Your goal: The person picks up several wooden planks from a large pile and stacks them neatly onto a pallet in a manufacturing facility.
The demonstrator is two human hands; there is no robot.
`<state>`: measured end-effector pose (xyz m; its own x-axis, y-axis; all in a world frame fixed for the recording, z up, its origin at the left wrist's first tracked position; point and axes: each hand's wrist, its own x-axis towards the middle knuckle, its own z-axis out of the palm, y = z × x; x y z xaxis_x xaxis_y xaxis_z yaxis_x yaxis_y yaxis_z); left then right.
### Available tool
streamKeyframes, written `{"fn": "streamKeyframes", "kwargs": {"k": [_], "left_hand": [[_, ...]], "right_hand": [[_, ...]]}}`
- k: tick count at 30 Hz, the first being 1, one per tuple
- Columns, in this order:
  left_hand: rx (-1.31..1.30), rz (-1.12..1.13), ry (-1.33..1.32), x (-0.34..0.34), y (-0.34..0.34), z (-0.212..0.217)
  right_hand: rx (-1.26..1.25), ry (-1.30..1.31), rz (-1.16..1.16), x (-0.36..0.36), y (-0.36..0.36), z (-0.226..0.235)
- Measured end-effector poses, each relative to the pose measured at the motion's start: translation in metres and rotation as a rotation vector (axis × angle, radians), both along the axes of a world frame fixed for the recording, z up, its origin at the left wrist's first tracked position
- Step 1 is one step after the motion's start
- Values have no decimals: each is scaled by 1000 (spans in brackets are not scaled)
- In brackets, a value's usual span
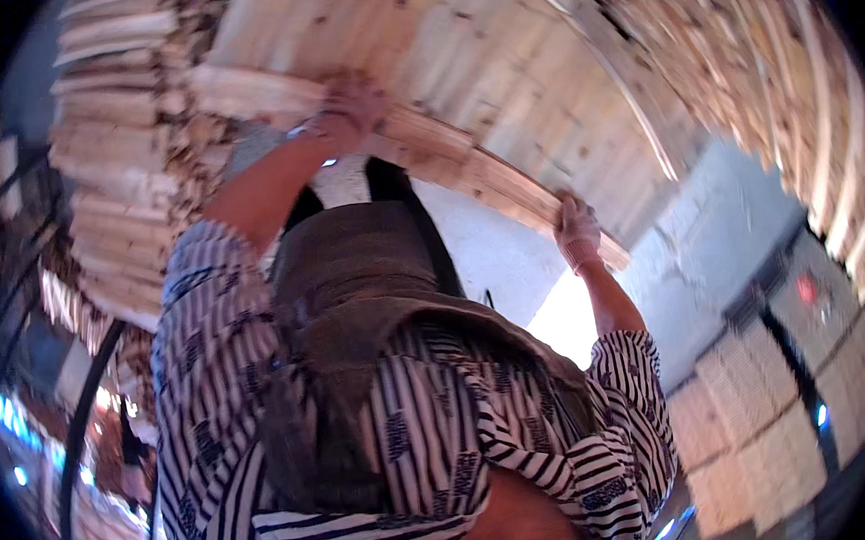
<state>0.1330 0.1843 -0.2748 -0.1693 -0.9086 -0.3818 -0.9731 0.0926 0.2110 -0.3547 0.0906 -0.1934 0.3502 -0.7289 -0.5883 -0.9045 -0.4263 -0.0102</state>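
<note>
Wooden panel (438,64), the broadest thing here, spreads ahead of both hands, its planked face reaching forward beyond the fingers. Right-hand woodpile (780,75): long, thin strips heaped ahead of the right hand and off to its right. Left-hand woodpile (111,122): layered strips to the left of the left hand. Pale stacks (747,398): block-like piles behind the right hand and to its right. Apron (352,261): dark, worn over a striped shirt (423,426), behind the left hand. Plank (433,129): a long, narrow piece along the near edge of the panel, running beneath the left hand and on to the right hand, which sits near its right end.

Arms: both stretched forward, the left reaching farther ahead, the right held out to the side with its forearm angled up to the plank. Left hand (351,110): laid over the plank, fingers toward the panel; motion blur makes it impossible to tell whether they close on the wood. Right hand (577,230): fingers bent over the plank's edge, gripping it. Wristband (307,129): light-coloured, just behind the left hand.
</note>
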Motion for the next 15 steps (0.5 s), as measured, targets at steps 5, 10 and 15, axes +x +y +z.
{"fn": "streamKeyframes", "kwargs": {"k": [5,10,15], "left_hand": [[-301,-57,-178,-8,5,-93],[-582,545,-9,-23,41,-49],[-390,1302,515,-41,171,9]], "right_hand": [[-40,45,152,26,3,-11],[110,331,270,114,-8,35],[555,-230,91,177,27,-10]]}}
